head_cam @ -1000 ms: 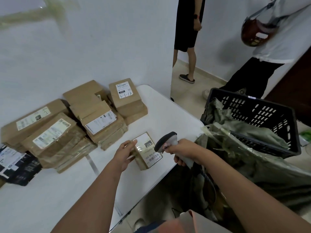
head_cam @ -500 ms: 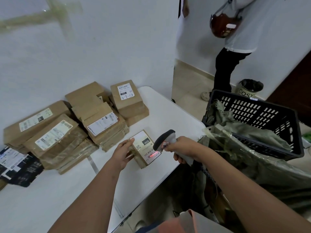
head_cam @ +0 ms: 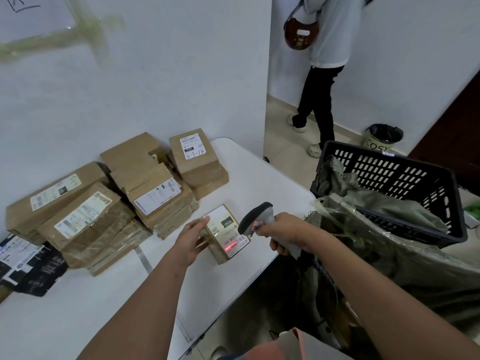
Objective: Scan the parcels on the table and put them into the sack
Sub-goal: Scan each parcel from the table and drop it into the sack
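Observation:
A small brown parcel (head_cam: 225,233) with a white label lies near the front edge of the white table (head_cam: 109,302). My left hand (head_cam: 191,239) grips its left side. My right hand (head_cam: 283,233) holds a grey barcode scanner (head_cam: 255,219) aimed at the label, and a red scan line glows on the barcode. Several more cardboard parcels (head_cam: 109,201) are heaped against the wall at the back left. The grey-green sack (head_cam: 389,245) gapes open right of the table.
A black plastic crate (head_cam: 405,188) stands behind the sack, with the sack's cloth draped over it. Black flat packets (head_cam: 28,266) lie at the table's left edge. A person in a white shirt stands in the doorway beside a small bin (head_cam: 381,139).
The scanner's red line has come on across the label. The standing person has walked further off to the right. My hands have barely moved.

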